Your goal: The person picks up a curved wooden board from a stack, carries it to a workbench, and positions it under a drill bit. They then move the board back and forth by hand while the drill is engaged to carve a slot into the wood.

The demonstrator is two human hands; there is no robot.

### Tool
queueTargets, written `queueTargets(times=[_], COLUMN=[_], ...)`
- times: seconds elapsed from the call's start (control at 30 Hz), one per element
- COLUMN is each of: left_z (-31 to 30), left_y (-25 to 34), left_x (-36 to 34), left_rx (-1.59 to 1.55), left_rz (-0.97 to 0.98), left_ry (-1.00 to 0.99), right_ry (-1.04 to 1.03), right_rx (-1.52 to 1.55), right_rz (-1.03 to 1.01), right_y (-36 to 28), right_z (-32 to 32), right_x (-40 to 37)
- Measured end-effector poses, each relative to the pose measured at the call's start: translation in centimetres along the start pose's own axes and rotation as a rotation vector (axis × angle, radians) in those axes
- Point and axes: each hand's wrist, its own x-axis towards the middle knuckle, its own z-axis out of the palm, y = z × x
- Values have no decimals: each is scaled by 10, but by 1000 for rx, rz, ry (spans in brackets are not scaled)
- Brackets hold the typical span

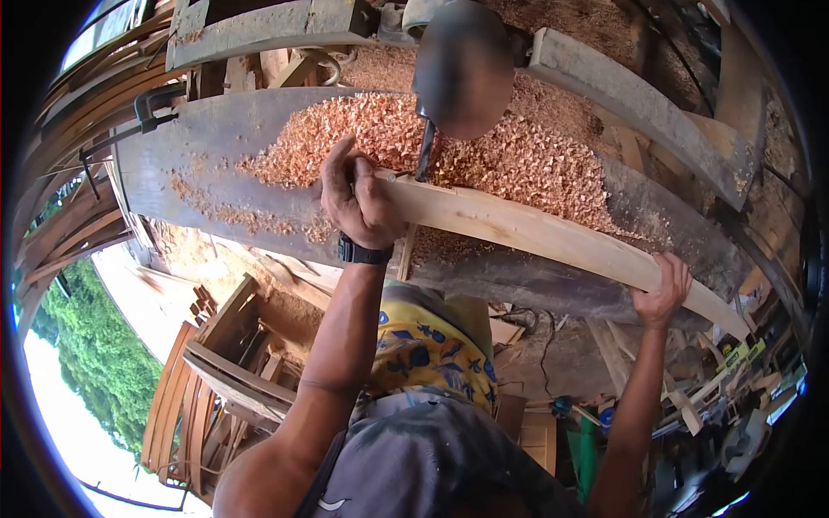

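Observation:
A long pale wooden board (527, 226) lies across the worktable in the head view, slanting down to the right. My left hand (361, 198), with a black watch on its wrist, is closed around the board's left end. Farther along, my right hand (663, 289) grips the board from its near edge. Close to my left hand, a dark metal bit (426, 148) points down at the board's far edge. The machine head (466, 69) above it is blurred, and whether the bit touches the wood cannot be made out.
Reddish wood chips (553, 168) are heaped on the dark tabletop (207, 147) behind the board. Heavy timber beams (639, 104) run along the back. A clamp (148, 108) sits at the left end. Below left stands a wooden crate (242, 375) near curved wooden strips.

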Motion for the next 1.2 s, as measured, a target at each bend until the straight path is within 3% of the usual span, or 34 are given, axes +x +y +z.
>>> queueTargets(times=[0.07, 0.13, 0.23, 0.33, 0.4, 0.47, 0.6, 0.63, 0.83, 1.2], left_z=[-9, -12, -22, -32, -35, -39, -33, -29, -30, -28], left_y=[10, 13, 28, 20, 19, 14, 15, 19, 23, 19], left_x=[6, 4, -7, -18, -28, -35, -34, -32, -32, -29], left_rx=[377, 383, 484, 644, 635, 681, 631, 584, 665, 560], left_rz=[86, 56, -150, -11, -110, 21, 85, -5, -70, -28], left_ry=[-160, -141, -181, -207, -204, -196, -202, -183, -208, -189], right_ry=[-17, -31, -59, -80, -88, -99, -129, -117, -113, -98], right_rx=[13, 32, 64, 86, 97, 88, 99, 86, 70, 45], right_rz=[-16, -8, -16, -41, -55, -88, -73, -81, -83, -84], right_y=[-1, 0, 3, 6, 10, 15, 20, 20, 22, 23], right_z=[-3, -6, -11, -17, -19, -19, -19, -19, -19, -16], right_x=[3, 5, 15, 28, 37, 42, 40, 39, 40, 36])
